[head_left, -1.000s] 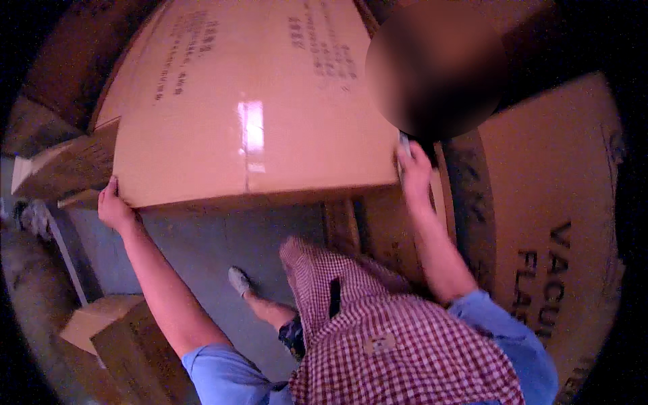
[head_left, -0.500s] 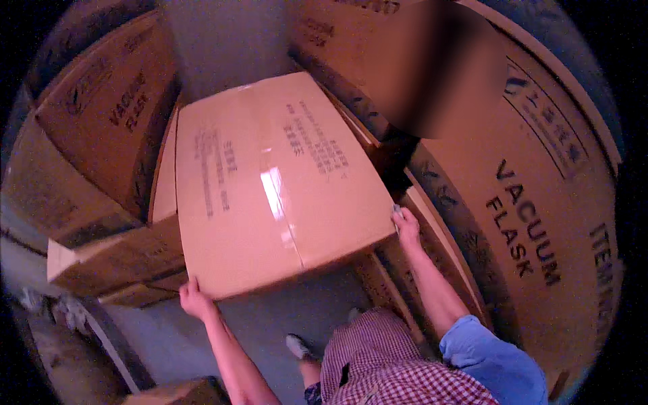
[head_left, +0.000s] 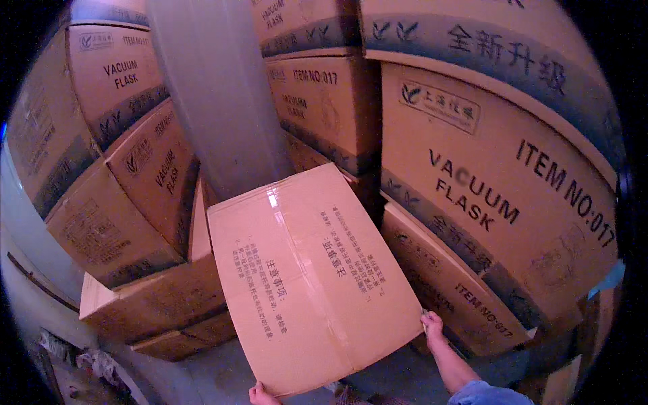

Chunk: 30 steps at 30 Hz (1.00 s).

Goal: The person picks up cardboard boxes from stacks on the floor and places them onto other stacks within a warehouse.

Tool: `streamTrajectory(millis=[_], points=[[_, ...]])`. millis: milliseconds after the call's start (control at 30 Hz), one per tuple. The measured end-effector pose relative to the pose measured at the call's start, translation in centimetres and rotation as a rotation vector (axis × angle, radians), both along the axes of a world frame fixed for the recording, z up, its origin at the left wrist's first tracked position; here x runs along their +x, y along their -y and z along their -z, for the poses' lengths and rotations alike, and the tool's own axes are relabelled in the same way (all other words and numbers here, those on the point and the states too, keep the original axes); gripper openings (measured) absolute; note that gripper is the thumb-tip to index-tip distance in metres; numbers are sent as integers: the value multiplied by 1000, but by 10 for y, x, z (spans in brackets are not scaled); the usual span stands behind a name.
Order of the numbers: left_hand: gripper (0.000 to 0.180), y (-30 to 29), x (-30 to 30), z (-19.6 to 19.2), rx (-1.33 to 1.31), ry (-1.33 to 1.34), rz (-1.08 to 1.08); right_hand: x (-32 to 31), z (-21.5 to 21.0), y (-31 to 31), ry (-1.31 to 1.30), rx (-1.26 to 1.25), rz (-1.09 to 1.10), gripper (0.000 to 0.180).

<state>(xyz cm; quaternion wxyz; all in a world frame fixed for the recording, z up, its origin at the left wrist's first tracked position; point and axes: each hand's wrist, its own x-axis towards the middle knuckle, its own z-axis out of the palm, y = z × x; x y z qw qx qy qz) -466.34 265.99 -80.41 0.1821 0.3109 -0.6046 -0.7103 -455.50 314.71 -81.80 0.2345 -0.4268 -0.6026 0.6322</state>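
A large cardboard carton [head_left: 304, 290], its top seam sealed with clear tape, lies between my two hands. Printed text runs along both sides of the tape. At the near left corner, my left hand [head_left: 263, 394] grips the carton's edge, with only its fingers and knuckles in the picture. My right hand [head_left: 433, 327] is closed on the near right corner, thumb on top. The fingers under the box are hidden. The carton's far edge meets the foot of a grey column [head_left: 219, 101].
Printed cartons stand stacked on the right [head_left: 466, 155] and on the left [head_left: 121, 81]. Lower cartons [head_left: 162, 290] flank the held one at left, and another [head_left: 452, 290] sits close to my right hand. Grey floor [head_left: 209, 371] shows at the lower left.
The view has tilted upward, so more of the stacks and the column shows. The carton and both hands now appear lower in the picture. Both hands keep their hold on the near corners.
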Motion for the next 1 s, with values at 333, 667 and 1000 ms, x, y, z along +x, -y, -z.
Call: streamTrajectory(millis=[333,667,1000], points=[[37,-30,3,-40,414,281,15,1,-20,0,-82,-194,159,15],[44,-41,-7,-85,343,325,-80,-22,6,13,-114,-282,111,4],[36,4,34,-96,-394,369,203,4,-18,-1,244,-308,74,8]])
